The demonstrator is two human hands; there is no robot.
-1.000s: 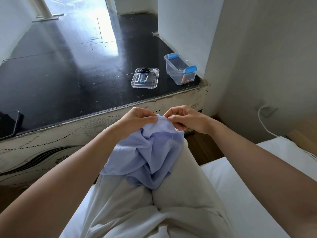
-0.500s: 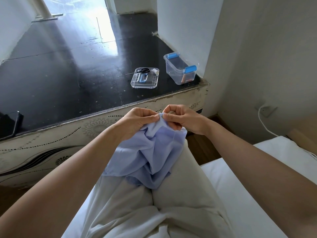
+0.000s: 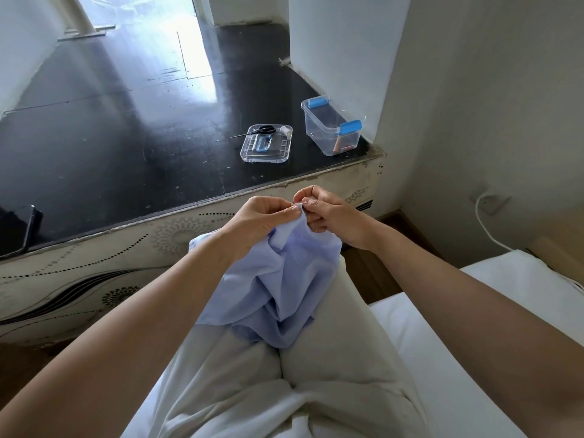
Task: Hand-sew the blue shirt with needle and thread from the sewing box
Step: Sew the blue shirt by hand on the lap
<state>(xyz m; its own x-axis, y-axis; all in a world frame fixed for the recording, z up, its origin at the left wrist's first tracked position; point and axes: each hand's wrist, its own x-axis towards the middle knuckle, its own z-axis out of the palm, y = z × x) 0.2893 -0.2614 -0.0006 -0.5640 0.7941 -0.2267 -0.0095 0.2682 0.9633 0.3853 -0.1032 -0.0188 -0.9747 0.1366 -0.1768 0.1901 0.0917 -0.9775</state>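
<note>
Pinching the top fold of the blue shirt (image 3: 284, 279), my left hand (image 3: 259, 216) and right hand (image 3: 328, 213) almost touch. I can't see the needle; if the fabric slips, it could prick my thumb.

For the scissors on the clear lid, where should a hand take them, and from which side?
Probably the black handle loops, from above: the scissors lie flat across the far edge of the lid, blades pointing left past the rim.

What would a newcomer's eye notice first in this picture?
At the centre, the left hand and the right hand pinch the top fold of the blue shirt bunched on the lap. Beyond, on the black ledge, stands the open sewing box, with its lid and scissors to its left.
</note>
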